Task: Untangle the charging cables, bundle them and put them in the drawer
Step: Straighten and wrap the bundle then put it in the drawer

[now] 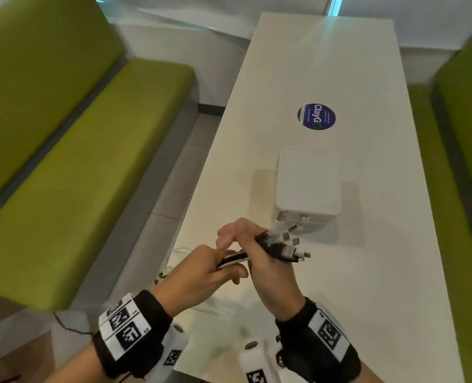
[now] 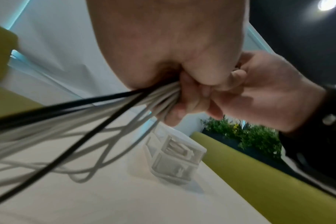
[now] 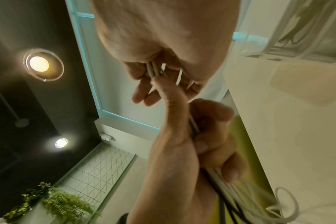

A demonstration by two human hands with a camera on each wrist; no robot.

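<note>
Over the near end of the white table (image 1: 367, 272), both hands hold one bundle of black and white charging cables (image 1: 281, 246). My right hand (image 1: 268, 247) grips the bundle just behind the connectors, which fan out towards the small white drawer unit (image 1: 306, 189). My left hand (image 1: 229, 265) grips the same bundle right behind it. In the left wrist view the cables (image 2: 86, 115) trail from my fist in loose loops over the table, with the drawer unit (image 2: 175, 156) beyond. In the right wrist view the cables (image 3: 153, 69) run between both hands.
Loose white cable loops (image 1: 174, 258) hang by the table's left edge. A round blue sticker (image 1: 316, 116) lies on the table beyond the drawer unit. Green benches (image 1: 91, 161) flank the table on both sides, with a tiled floor strip (image 1: 174, 189) at the left.
</note>
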